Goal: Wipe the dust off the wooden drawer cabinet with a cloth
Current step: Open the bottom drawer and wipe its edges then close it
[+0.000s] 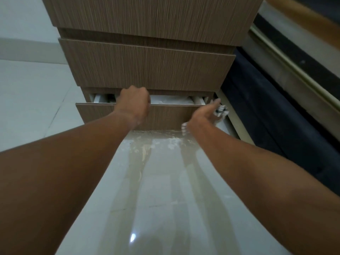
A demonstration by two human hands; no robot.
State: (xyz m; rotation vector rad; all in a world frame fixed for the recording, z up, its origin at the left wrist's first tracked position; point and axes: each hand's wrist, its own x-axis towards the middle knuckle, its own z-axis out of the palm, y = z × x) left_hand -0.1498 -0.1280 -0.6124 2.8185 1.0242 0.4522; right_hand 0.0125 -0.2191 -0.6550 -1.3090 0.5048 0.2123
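Observation:
The wooden drawer cabinet [147, 65] stands in front of me with three brown grained drawer fronts. Its bottom drawer [99, 112] is pulled out a little, showing a white inside. My left hand [135, 103] is closed over the top edge of that drawer front. At the drawer's right end my right hand [204, 114] holds a white cloth with dark stripes [220, 112]. The cloth is pressed against the cabinet's right lower side, and a corner of it [184, 128] hangs below my wrist.
Glossy pale floor tiles [156, 190] run from the cabinet toward me, with whitish smears near the cabinet's foot. A dark blue upholstered piece [272, 111] stands close on the right. A pale wall and skirting [27, 50] lie to the left.

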